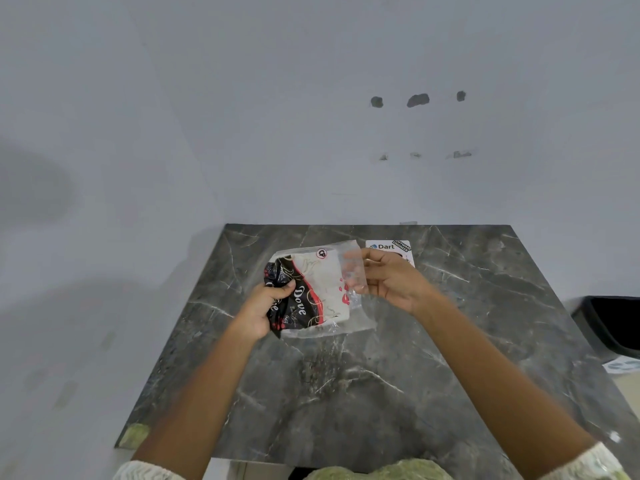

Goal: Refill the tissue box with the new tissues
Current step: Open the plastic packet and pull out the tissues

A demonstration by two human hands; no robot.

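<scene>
The tissue pack (313, 292) was held above the table (381, 375), its dark left end clenched in the left hand (266, 306) while the right hand (391, 278) pinched the clear wrapper's right end, seemingly to open it; the box (389, 249) lay just beyond

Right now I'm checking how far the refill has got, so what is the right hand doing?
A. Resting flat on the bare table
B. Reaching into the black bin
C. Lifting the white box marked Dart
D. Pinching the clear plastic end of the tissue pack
D: the right hand pinches the clear plastic end of the tissue pack, which the left hand grips at its dark printed end above the table.
</scene>
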